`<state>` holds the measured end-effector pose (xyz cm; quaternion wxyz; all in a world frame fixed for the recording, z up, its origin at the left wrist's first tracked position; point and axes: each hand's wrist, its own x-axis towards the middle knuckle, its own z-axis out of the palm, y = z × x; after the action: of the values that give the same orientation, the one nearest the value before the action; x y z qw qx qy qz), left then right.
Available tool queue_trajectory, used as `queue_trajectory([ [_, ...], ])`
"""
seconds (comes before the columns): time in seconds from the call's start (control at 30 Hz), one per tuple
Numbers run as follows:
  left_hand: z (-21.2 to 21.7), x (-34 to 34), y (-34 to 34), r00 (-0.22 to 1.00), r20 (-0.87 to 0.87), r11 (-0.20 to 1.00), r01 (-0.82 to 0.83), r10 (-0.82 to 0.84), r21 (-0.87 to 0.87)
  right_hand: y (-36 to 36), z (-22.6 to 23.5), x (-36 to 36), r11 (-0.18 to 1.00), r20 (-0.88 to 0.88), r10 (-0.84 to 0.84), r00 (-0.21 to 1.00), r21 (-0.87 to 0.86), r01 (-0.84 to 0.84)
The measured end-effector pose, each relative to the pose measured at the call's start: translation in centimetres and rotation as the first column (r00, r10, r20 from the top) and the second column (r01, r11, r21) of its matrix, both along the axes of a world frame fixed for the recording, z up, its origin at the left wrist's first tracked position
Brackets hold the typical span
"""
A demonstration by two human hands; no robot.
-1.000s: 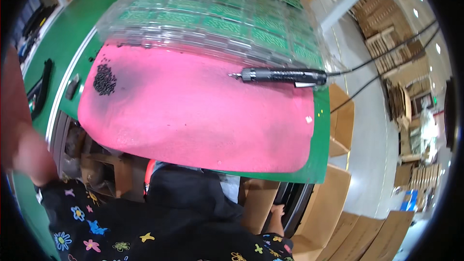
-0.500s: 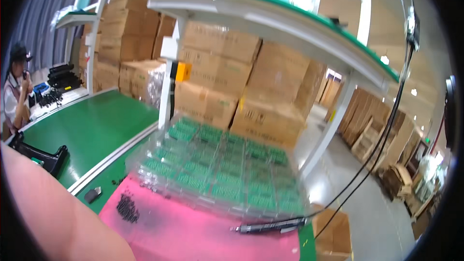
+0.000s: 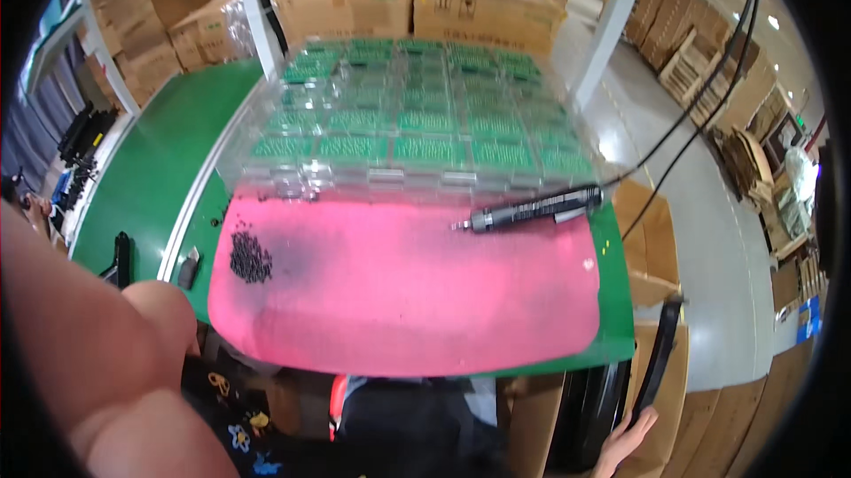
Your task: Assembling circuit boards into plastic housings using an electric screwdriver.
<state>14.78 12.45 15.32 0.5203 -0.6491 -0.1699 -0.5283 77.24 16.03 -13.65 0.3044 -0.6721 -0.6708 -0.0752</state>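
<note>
My right hand, at the lower right, grips the lower end of a long black plastic part. The part stands tilted over an open cardboard box, where glossy black pieces lie beside it. Very large and close at the left, my left arm covers that side of the view; I cannot make out the fingers of that hand. Beyond it, part of a black plastic piece shows on the green bench. A pink mat bears a heap of small black screws and a black electric screwdriver.
Clear plastic trays of green circuit boards stand behind the mat. Cables run from the screwdriver up to the right. A small dark block lies left of the mat. Stacked cartons fill the back; another open carton stands at the right.
The view has tipped downward, bringing my lap and the box at the right into sight. My right hand now shows with the long black part. My left arm still fills the left side.
</note>
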Motion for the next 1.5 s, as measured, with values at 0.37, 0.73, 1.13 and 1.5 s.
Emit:
queue_trajectory([
  [0.37, -7.8, 7.4, 5.9, 0.998, -0.055, 0.369, -0.060, 0.025, -0.927, 5.6, 14.6, -17.4, 0.544, 0.440, 0.782, 0.441, -0.135, -0.828],
  [0.73, -14.1, 1.1, 5.7, 0.983, -0.105, -0.109, -0.088, 0.154, -0.990, 9.8, 21.8, -22.1, 0.009, -0.048, 0.934, 0.353, -0.987, -0.158],
  [1.13, -14.9, 0.0, 5.5, 0.989, 0.042, -0.096, 0.056, 0.145, -0.994, 20.0, 27.6, -35.6, 0.010, -0.216, 0.931, 0.295, -0.792, -0.611],
  [1.5, -15.8, 2.8, 3.9, 0.945, -0.153, -0.022, -0.153, 0.288, -0.988, 38.5, 18.8, -51.7, 0.771, 0.499, 0.636, 0.588, -0.378, -0.513],
])
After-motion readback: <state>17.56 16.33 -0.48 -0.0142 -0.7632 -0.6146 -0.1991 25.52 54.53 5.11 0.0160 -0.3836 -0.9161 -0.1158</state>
